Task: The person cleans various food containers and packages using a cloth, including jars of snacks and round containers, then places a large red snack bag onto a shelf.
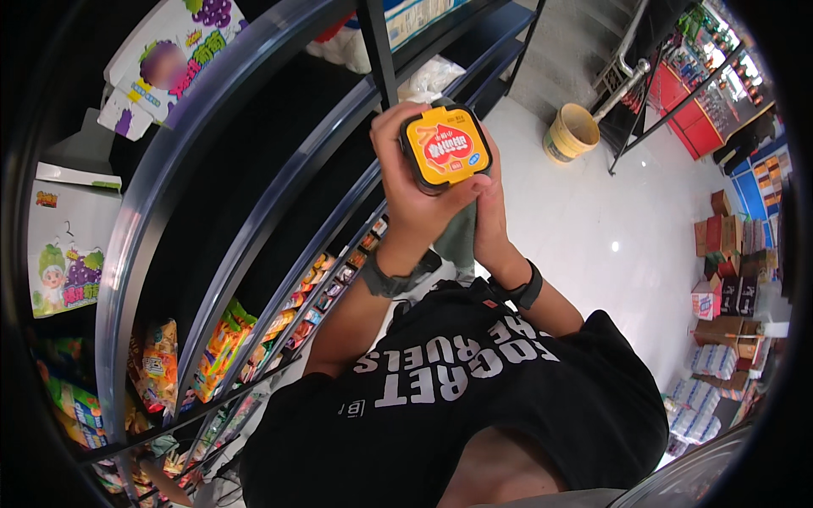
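Observation:
Between my hands is a squarish snack container with a black rim and a yellow lid (448, 145), which bears a red heart-shaped print and writing. My left hand (409, 168) wraps its left side, thumb along the near edge. On the right side, my right hand (492, 203) presses against it, its thumb at the lid's near corner. The container's lower part is hidden by the lid and hands. Grey-green fabric (463, 238) shows behind the container and between my wrists; I cannot tell whether a hand holds it.
Dark shelves with clear front strips (254, 235) rise at left, holding bagged snacks (222, 352) and grape-printed cartons (70, 254). Another person's arm (162, 486) shows at lower left. A yellowish bucket (570, 133) stands near the stairs (571, 44). Stacked boxes (724, 235) line the right side.

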Demonstrator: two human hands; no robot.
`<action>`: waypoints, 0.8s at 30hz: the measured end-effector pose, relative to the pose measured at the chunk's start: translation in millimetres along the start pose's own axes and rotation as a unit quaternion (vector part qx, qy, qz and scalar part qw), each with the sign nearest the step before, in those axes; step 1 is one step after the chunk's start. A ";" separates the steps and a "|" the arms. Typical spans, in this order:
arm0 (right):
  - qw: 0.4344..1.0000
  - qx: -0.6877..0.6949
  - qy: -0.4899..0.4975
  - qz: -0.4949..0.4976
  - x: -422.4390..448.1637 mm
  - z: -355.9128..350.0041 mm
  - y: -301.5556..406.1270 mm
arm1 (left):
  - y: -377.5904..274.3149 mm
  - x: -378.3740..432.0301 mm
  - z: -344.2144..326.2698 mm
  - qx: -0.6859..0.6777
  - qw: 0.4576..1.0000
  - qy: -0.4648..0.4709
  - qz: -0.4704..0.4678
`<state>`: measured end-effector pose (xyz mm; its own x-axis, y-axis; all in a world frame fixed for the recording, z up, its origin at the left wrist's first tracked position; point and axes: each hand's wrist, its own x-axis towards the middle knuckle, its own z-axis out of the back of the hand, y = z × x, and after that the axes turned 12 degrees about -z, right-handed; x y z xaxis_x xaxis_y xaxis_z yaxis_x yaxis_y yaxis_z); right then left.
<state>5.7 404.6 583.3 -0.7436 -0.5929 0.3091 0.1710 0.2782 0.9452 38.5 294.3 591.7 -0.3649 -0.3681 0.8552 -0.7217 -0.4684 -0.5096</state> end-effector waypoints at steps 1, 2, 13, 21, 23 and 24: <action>0.999 0.025 -0.021 0.007 8.5 9.0 -3.7 | 2.8 -1.3 -16.4 -0.023 0.999 -0.012 0.023; 0.990 0.126 -0.067 0.016 16.9 17.3 -10.5 | 3.1 -0.3 -34.7 -0.090 0.995 -0.006 0.034; 0.886 0.420 -0.075 -0.181 54.8 83.3 -36.2 | 58.2 -13.7 -63.7 -0.211 0.957 0.110 0.166; 0.994 0.067 -0.079 -0.023 30.1 48.2 -44.5 | 62.2 -8.0 -70.0 0.108 0.987 0.009 0.115; 0.981 0.127 -0.133 -0.054 22.5 40.9 -45.6 | 49.1 -12.4 -67.9 0.190 0.971 0.091 0.111; 0.978 0.171 -0.107 -0.060 23.2 41.6 -41.1 | 44.1 -15.2 -58.6 0.163 0.976 0.117 0.088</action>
<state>-45.5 410.9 547.2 -0.8694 -0.4752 0.1354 -0.1242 0.4753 0.8710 -22.3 326.3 561.8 -0.6191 -0.2902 0.7297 -0.4236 -0.6590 -0.6215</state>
